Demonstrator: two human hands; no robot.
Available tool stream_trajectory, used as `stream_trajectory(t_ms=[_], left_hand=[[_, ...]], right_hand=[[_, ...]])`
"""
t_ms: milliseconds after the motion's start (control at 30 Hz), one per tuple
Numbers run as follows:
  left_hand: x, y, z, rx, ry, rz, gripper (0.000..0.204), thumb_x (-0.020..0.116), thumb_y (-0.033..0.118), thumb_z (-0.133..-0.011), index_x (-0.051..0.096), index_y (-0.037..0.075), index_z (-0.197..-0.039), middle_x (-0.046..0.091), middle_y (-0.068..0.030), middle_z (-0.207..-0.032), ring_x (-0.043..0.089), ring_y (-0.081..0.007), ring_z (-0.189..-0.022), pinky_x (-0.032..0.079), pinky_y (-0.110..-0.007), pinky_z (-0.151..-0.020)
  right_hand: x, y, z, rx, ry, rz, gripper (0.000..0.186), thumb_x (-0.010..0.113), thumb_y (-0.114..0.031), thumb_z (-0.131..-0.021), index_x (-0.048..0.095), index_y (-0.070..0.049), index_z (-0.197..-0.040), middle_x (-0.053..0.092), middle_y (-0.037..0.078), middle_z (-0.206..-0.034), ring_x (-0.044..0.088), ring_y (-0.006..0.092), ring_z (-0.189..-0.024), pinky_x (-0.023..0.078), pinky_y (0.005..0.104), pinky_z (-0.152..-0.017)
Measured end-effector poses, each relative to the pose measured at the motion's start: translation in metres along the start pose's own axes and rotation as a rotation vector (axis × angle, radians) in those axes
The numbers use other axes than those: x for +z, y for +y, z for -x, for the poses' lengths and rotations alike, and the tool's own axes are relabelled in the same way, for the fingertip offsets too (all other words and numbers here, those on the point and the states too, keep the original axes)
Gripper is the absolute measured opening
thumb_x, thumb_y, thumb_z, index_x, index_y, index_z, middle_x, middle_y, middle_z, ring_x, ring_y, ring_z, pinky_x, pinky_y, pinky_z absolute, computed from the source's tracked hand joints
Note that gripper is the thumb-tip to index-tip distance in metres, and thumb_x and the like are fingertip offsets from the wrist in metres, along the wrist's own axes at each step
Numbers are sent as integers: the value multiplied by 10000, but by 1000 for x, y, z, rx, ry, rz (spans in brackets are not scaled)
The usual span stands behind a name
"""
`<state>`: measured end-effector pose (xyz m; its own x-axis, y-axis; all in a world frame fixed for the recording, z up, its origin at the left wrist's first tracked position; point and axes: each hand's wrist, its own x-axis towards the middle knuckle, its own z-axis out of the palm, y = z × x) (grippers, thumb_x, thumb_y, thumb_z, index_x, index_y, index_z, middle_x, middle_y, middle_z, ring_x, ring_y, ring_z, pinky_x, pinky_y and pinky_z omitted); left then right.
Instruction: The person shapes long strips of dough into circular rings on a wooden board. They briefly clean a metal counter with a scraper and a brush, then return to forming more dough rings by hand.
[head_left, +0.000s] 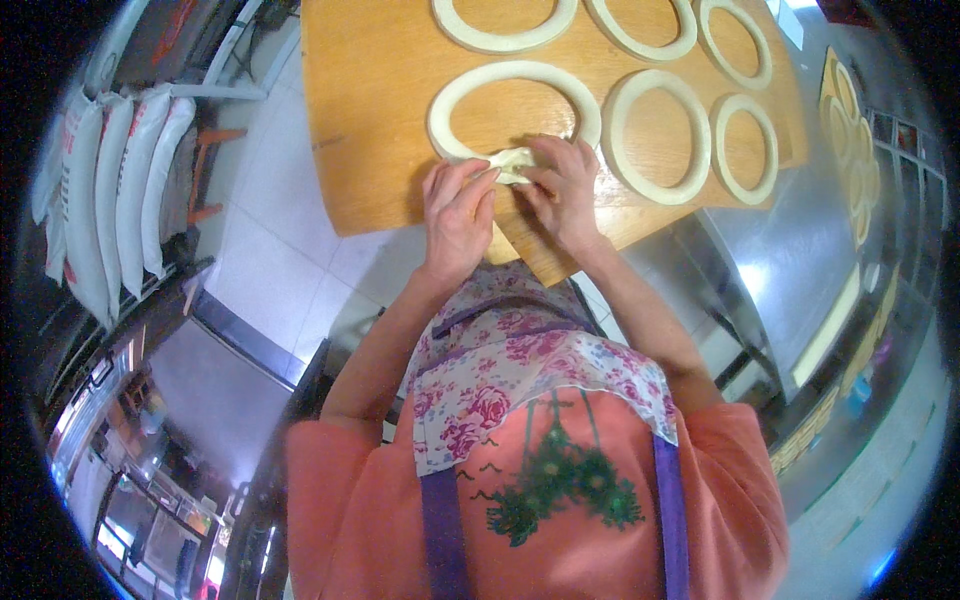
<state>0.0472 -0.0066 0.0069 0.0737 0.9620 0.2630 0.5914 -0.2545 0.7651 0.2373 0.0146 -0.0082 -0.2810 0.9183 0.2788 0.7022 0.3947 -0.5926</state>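
Observation:
A pale dough ring (pixel 514 72) lies near the front edge of the wooden board (pixel 365 170), with its lower part flattened and crumpled where my hands work on it. My left hand (pixel 455 215) has its fingers closed on the left of that flattened dough (pixel 513 163). Beside it, my right hand (pixel 562 190) grips the right of the same section with bent fingers and thumb. More dough rings (pixel 655 185) (pixel 745 190) lie to the right and along the far side (pixel 505 40).
A steel counter (pixel 760 250) is to my right, with a second board of rings (pixel 850 150) at the far right. Stacked white sacks (pixel 120 200) stand at the left above a tiled floor (pixel 270 260). A grey-topped table (pixel 220 370) is at lower left.

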Motion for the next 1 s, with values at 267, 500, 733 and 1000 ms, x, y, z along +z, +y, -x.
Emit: stream_trajectory(t_ms=[267, 500, 733, 1000], left_hand=[[3, -3, -4, 42, -66, -48, 324, 716, 5, -779, 726, 61, -1098, 645, -100, -1192, 566, -330, -1176, 388, -464, -1098], [16, -10, -15, 154, -172, -97, 342, 735, 38, -763, 724, 93, -1100, 615, -98, -1254, 550, -329, -1206, 315, -542, -1150], [22, -22, -23, 255, -251, -147, 268, 725, 54, -763, 736, 71, -1030, 600, -87, -1228, 550, -271, -1192, 293, -537, -1147], [12, -21, -12, 273, -292, -40, 359, 709, 55, -785, 720, 60, -1144, 578, -135, -1341, 535, -326, -1254, 372, -514, -1110]], right_hand=[[-6, 10, 6, 18, -28, 33, 299, 765, -69, -696, 702, -64, -989, 618, 97, -1350, 527, 318, -1282, 303, 534, -1101], [-5, 11, 3, -41, -32, 33, 275, 716, -35, -694, 708, -47, -968, 610, 125, -1355, 528, 346, -1264, 320, 542, -1088], [-19, 12, 4, 0, -108, -55, 314, 725, -78, -746, 704, -61, -1058, 554, 132, -1433, 479, 356, -1343, 297, 587, -1121], [-23, 11, 35, -55, -197, 226, 345, 693, -183, -851, 677, -127, -1190, 478, 89, -1522, 438, 303, -1404, 165, 607, -1182]])
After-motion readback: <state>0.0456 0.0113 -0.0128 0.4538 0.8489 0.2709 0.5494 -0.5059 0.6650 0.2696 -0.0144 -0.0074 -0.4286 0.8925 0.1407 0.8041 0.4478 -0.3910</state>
